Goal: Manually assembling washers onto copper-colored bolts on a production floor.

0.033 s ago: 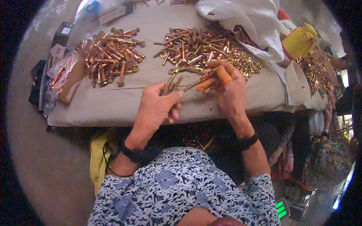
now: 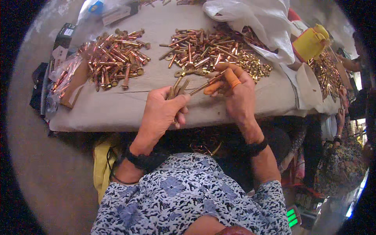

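Observation:
My left hand is closed round several brass-coloured bolts, their ends sticking up past the thumb. My right hand wears orange finger covers and grips one long bolt between its fingers. The near end of that bolt reaches the thumb and fingertips of my left hand. Just beyond both hands lies a large pile of bolts, with many small nuts at its right side. Bolts with fitted washers or nuts lie at the pile's near edge.
A second bolt pile sits left on the cloth-covered table. Beside it are a cardboard box and a plastic bag. White sheeting, a yellow container and another heap stand right, near another person's hands.

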Motion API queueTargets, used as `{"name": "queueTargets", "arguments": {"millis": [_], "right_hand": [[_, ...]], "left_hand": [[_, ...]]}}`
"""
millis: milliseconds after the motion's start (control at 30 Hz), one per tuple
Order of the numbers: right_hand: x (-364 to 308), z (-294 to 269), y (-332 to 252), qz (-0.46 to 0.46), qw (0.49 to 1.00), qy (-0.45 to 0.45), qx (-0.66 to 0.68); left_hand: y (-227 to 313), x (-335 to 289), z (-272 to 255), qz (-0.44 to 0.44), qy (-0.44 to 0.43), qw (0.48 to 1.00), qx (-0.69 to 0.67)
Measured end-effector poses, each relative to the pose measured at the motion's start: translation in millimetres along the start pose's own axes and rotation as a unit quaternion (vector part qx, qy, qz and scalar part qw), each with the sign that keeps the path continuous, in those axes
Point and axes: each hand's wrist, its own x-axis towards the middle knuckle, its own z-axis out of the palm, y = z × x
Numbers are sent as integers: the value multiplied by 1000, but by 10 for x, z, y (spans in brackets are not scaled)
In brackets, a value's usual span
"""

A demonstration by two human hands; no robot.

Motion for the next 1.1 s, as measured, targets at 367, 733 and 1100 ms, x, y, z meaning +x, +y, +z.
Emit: {"name": "queueTargets", "arguments": {"millis": [367,733,1100], "right_hand": [[-79,-38,22,-10,999,-14,-35],[-36,-48,127,9,977,-176,-121],[382,362,382,-295,678,-85,-668]], "left_hand": [[-80,14,-31,21,-10,1000,13],[-23,-67,-88,11,-24,999,-46],[14,-34,-395,21,80,994,-77]]}}
